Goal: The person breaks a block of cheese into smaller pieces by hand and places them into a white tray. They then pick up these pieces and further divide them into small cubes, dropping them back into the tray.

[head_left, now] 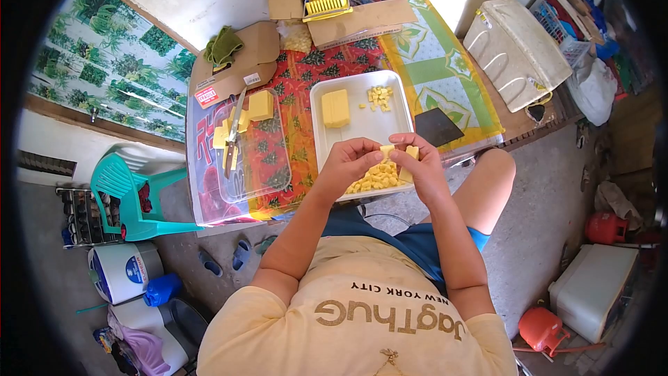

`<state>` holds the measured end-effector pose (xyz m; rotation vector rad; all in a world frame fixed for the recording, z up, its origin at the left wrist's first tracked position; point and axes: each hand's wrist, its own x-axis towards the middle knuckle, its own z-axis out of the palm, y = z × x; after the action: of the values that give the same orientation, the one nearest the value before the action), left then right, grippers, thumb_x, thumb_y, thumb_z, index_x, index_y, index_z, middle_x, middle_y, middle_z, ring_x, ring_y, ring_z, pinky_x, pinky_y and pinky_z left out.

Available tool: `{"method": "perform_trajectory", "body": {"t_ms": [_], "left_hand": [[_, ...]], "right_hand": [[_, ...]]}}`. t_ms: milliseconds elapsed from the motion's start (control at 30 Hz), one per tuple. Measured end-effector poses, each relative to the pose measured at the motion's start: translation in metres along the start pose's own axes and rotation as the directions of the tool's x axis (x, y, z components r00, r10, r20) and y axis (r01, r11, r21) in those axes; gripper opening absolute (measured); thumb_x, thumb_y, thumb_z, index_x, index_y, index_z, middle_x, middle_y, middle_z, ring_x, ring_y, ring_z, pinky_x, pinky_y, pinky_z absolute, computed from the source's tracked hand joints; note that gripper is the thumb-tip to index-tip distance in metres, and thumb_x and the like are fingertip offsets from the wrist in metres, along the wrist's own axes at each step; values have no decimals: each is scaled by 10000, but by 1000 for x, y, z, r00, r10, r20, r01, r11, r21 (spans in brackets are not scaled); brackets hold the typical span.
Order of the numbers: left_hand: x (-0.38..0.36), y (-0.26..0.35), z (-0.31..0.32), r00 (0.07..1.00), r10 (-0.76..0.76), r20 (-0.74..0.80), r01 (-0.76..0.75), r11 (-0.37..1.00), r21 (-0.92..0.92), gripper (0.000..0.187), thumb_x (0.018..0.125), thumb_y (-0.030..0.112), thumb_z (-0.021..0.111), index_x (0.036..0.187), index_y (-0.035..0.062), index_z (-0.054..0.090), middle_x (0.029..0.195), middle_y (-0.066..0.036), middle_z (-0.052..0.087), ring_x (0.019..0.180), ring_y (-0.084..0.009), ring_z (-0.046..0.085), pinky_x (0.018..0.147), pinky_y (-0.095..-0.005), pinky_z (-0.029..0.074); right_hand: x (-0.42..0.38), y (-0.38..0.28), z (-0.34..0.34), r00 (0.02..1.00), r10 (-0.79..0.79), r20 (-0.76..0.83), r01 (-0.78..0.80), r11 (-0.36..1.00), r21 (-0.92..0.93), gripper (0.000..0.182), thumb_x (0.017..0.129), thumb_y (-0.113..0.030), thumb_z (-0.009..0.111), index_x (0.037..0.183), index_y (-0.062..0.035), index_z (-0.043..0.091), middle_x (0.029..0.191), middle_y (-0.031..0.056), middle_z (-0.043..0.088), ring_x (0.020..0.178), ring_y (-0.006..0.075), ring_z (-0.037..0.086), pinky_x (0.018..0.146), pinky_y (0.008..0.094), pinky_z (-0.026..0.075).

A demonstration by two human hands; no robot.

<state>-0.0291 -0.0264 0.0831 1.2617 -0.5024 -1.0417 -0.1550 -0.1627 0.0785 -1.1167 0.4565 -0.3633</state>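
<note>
Over the near end of a white tray (358, 83), my left hand (353, 165) and my right hand (422, 167) meet at the fingertips. Both pinch a small yellow piece (387, 152) between them. Beneath the hands lies a heap of small yellow cubes (376, 179). A larger yellow slab (411, 154) is partly hidden by my right hand. At the tray's far side are a yellow block (335, 108) and a small pile of cubes (380, 98).
Left of the tray, a clear lid or board (268, 150) holds yellow blocks and knives (235, 125). Behind stand an open cardboard box (362, 24) and a yellow slicer (328, 5). A dark flat sheet (438, 127) lies right. A green chair (132, 191) is at the left.
</note>
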Motion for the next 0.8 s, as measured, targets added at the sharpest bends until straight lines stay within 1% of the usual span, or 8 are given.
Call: {"method": "perform_trajectory", "body": {"t_ms": [200,267,367,467,567,667,733,800], "left_hand": [[1,0,-2,999,-15,33,16,1000,-16,182,870,157,675,970,9,642,715,23,566,532,-14,419,464,-167,313],[2,0,-2,999,-26,38,27,1000,-10,186,870,165,675,967,11,640,711,26,562,534,-13,419,465,-167,313],[1,7,5,998,52,37,-54,997,48,179,871,167,670,957,13,640,702,30,558,530,-12,416,464,-169,311],[2,5,2,1000,12,17,-13,998,69,168,871,163,666,943,13,638,703,36,555,530,-10,415,464,-171,311],[2,2,-5,998,-37,52,39,999,-34,184,865,159,670,970,10,648,703,35,557,527,-11,410,461,-172,306],[2,4,-9,994,-86,67,84,996,30,206,869,136,645,1024,1,653,701,37,557,549,-16,427,485,-179,336],[5,-9,-16,996,-68,65,51,970,237,231,847,114,628,1047,2,658,688,28,557,567,-34,456,514,-200,371],[8,-26,-26,995,-60,77,18,887,461,259,820,100,615,1056,5,663,685,16,559,589,-52,483,545,-220,400]], "right_hand": [[3,-2,-3,990,121,73,-128,986,107,245,821,-84,693,1052,-17,646,835,-1,616,724,51,550,648,187,442],[3,-1,-2,993,101,53,-105,991,87,241,821,-81,693,1048,-14,649,832,3,621,719,53,551,645,189,445],[4,2,-4,997,63,52,-66,996,60,229,821,-81,695,1036,-12,654,828,4,622,715,55,552,639,192,447],[4,2,-4,996,51,69,-56,996,65,233,821,-81,697,1039,-10,657,829,0,617,715,56,552,633,194,446],[4,0,-6,994,61,87,-70,992,109,241,823,-79,695,1050,-5,661,830,-5,606,724,56,552,629,194,446],[6,1,-7,996,46,72,-53,993,110,236,827,-69,686,1052,-3,667,828,-7,590,732,59,550,627,195,447],[7,2,-8,998,22,60,-27,996,81,225,829,-61,679,1046,-3,671,826,-8,580,736,61,546,627,196,447],[8,3,-10,998,-4,59,1,999,43,211,830,-54,674,1035,-4,675,823,-9,570,740,62,541,626,197,445]]}}
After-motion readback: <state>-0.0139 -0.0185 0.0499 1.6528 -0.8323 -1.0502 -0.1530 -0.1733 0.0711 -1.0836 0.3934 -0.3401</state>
